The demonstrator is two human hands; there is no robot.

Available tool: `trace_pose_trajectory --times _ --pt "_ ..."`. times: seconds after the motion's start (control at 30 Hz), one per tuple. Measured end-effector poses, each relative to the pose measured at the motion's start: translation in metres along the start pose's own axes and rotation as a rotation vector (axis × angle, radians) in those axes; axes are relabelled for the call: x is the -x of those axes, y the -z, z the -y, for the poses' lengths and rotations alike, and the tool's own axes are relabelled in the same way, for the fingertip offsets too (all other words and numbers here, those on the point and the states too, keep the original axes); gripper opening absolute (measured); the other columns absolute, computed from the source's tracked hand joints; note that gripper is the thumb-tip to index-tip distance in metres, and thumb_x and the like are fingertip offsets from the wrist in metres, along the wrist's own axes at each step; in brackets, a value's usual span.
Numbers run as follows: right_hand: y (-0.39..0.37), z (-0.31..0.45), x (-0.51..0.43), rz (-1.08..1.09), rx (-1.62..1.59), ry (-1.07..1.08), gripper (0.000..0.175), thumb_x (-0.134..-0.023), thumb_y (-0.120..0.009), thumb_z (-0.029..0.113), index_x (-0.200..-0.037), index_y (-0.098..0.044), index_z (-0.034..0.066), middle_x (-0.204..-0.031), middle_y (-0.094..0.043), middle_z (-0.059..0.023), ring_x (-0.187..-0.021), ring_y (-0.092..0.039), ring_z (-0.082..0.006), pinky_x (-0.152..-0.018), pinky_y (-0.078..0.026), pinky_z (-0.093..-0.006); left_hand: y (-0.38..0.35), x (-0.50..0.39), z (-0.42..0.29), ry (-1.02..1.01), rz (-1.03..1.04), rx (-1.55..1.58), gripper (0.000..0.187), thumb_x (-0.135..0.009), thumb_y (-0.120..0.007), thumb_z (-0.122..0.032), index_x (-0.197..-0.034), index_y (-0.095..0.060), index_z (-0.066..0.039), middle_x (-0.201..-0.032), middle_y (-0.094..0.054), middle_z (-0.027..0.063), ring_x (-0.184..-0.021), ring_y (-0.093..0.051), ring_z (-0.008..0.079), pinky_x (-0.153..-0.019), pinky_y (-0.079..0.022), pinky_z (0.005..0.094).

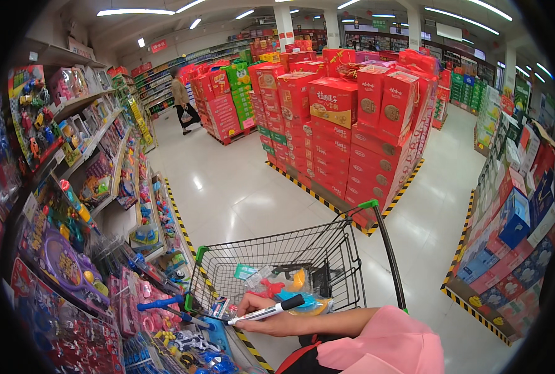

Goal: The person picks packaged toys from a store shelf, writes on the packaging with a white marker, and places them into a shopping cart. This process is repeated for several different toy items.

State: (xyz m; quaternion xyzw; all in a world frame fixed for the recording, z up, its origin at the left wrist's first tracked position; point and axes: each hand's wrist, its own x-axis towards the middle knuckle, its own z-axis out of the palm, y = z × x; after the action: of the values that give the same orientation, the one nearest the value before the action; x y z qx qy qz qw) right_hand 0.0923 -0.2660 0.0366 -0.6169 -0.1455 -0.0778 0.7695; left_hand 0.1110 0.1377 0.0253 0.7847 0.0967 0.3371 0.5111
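My right hand (pixel 272 320), reaching in from a pink sleeve, holds a white marker pen (pixel 263 313) with a black cap at its right end. The pen's other end points left, toward the toy shelf. Behind the hand stands a black wire shopping cart (pixel 277 243) with green plastic corners. Inside the cart lie bagged plastic toys (pixel 300 297) in red, blue and yellow, partly hidden by my hand. Just left of the hand is a metal post with blue handle grips (pixel 161 303), possibly a toy scooter. My left hand is out of view.
Shelves of packaged toys (pixel 99 154) line the left side. Red gift boxes (pixel 333 154) are stacked ahead, edged with black-and-yellow floor tape (pixel 305 189). More boxes (pixel 506 257) stand at right. A person (pixel 181 100) is in the far aisle.
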Motion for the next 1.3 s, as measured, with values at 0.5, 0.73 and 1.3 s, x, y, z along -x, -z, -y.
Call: trace_pose_trajectory --times 0.5,0.73,1.3 --pt "-0.009 -0.016 -0.003 0.033 -0.007 0.003 0.022 -0.087 -0.067 0.018 -0.092 -0.05 0.0055 -0.081 -0.053 0.0019 -0.069 -0.048 -0.0026 -0.057 -0.036 -0.0191 0.001 0.007 0.001 0.009 0.028 0.034 0.044 -0.091 -0.055 -0.015 -0.13 -0.046 0.002 -0.121 -0.059 0.0148 -0.097 -0.061 0.0237 -0.083 -0.051 0.034" --pt "-0.009 -0.018 -0.002 0.051 0.033 0.003 0.022 -0.088 -0.067 0.02 -0.091 -0.05 0.0059 -0.083 -0.05 0.002 -0.07 -0.046 -0.0028 -0.058 -0.035 -0.0193 0.0 0.004 -0.001 0.011 0.032 0.038 0.044 -0.09 -0.056 -0.015 -0.129 -0.047 0.003 -0.12 -0.059 0.015 -0.097 -0.061 0.0238 -0.082 -0.05 0.0344" --pt "0.001 -0.015 0.008 0.016 -0.034 -0.018 0.019 -0.087 -0.067 0.015 -0.091 -0.051 0.0053 -0.084 -0.051 0.0016 -0.072 -0.047 -0.0034 -0.059 -0.037 -0.0197 0.0 0.013 -0.008 0.014 0.038 0.039 0.046 -0.088 -0.06 -0.015 -0.127 -0.048 0.004 -0.12 -0.059 0.0156 -0.097 -0.06 0.024 -0.082 -0.05 0.0354"
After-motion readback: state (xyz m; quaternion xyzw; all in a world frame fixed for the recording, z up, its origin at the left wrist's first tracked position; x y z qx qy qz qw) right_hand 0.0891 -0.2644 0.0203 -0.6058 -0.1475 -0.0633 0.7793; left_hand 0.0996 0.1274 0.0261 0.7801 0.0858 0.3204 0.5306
